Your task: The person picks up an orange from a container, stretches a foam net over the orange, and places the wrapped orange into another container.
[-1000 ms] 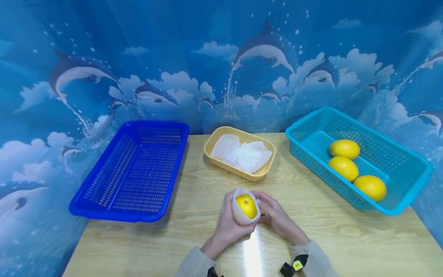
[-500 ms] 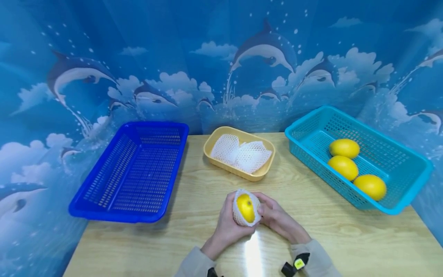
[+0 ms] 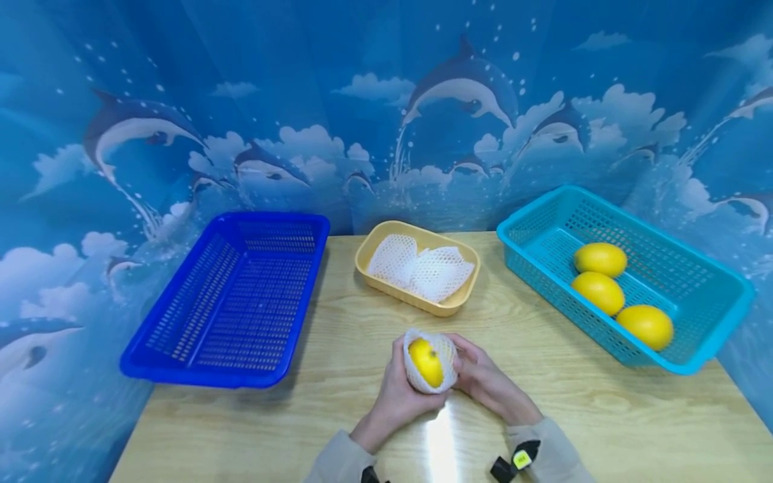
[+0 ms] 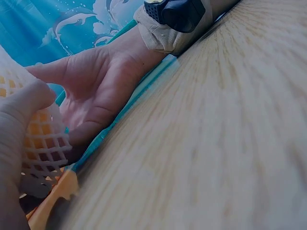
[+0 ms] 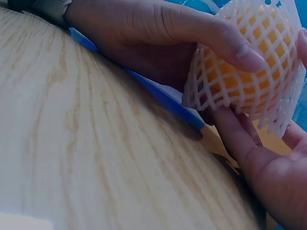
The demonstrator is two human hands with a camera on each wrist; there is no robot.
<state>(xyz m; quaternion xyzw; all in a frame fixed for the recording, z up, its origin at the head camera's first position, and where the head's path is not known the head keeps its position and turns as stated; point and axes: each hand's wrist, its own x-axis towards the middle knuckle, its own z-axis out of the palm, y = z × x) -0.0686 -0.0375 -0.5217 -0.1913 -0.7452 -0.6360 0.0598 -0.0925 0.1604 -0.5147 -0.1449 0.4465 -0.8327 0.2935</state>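
Note:
Above the table, my left hand (image 3: 401, 392) grips a yellow oval fruit (image 3: 425, 363) wrapped in a white foam net (image 3: 448, 352). The fruit's top shows through the net's opening, its stem end toward the right. In the right wrist view, the left thumb lies across the net (image 5: 261, 52) and the fruit's lower part shows through the mesh. My right hand (image 3: 486, 384) holds the net's right side, thumb near the upper edge. Its fingers (image 5: 235, 132) reach under the net's lower edge, their tips partly hidden.
Behind the hands stands a yellow tray (image 3: 443, 310) with white foam nets (image 3: 437, 275). A dark blue basket (image 3: 284, 365) is at left. A turquoise basket (image 3: 543, 295) at right contains 3 yellow fruits (image 3: 645, 327). A dolphin-print curtain (image 3: 386, 100) backs the wooden table (image 3: 604, 429).
The fruit has tilted, its stem end shifting right within the net's opening. The net now covers more of its right side. The right thumb has come up onto the net; the left hand has barely moved.

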